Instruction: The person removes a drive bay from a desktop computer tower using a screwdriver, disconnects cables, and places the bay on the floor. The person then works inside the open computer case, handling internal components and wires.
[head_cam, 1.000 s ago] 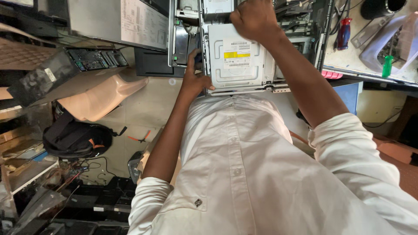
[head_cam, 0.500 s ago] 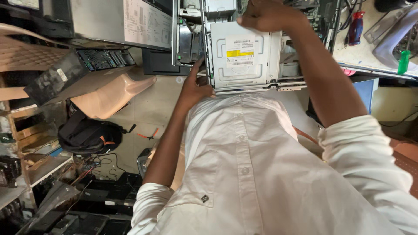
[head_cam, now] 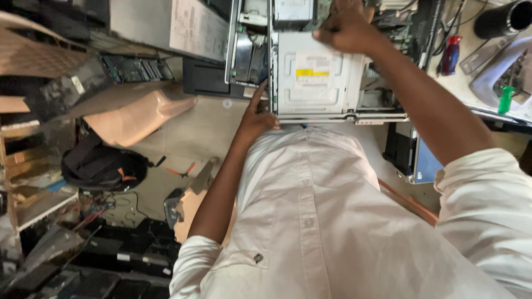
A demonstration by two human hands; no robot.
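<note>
My right hand (head_cam: 346,27) is clamped over the far top edge of the optical drive (head_cam: 318,80), fingers curled around it, so it holds the drive. My left hand (head_cam: 257,113) is at the drive's near left corner, index finger stretched out along the left edge, the rest loosely folded; it touches the drive and the chassis rail (head_cam: 270,55) just beside it but grips nothing that I can see.

The drive sits between my two hands, flat, its labelled metal face towards me, inside the open computer case (head_cam: 249,41). The right hand is on it, the left only braces. Long axis: can't tell for sure, it looks close to square from here. The bracket (head_cam: 371,117) runs along the drive's near edge, just above my shirt (head_cam: 332,221).

Beyond my right hand: a red-handled screwdriver (head_cam: 451,52) and a green-handled one (head_cam: 504,99) on the surface (head_cam: 471,83). Left of my left arm, well apart: a black backpack (head_cam: 102,166) on the floor (head_cam: 194,133), red pliers (head_cam: 180,170) near it.
</note>
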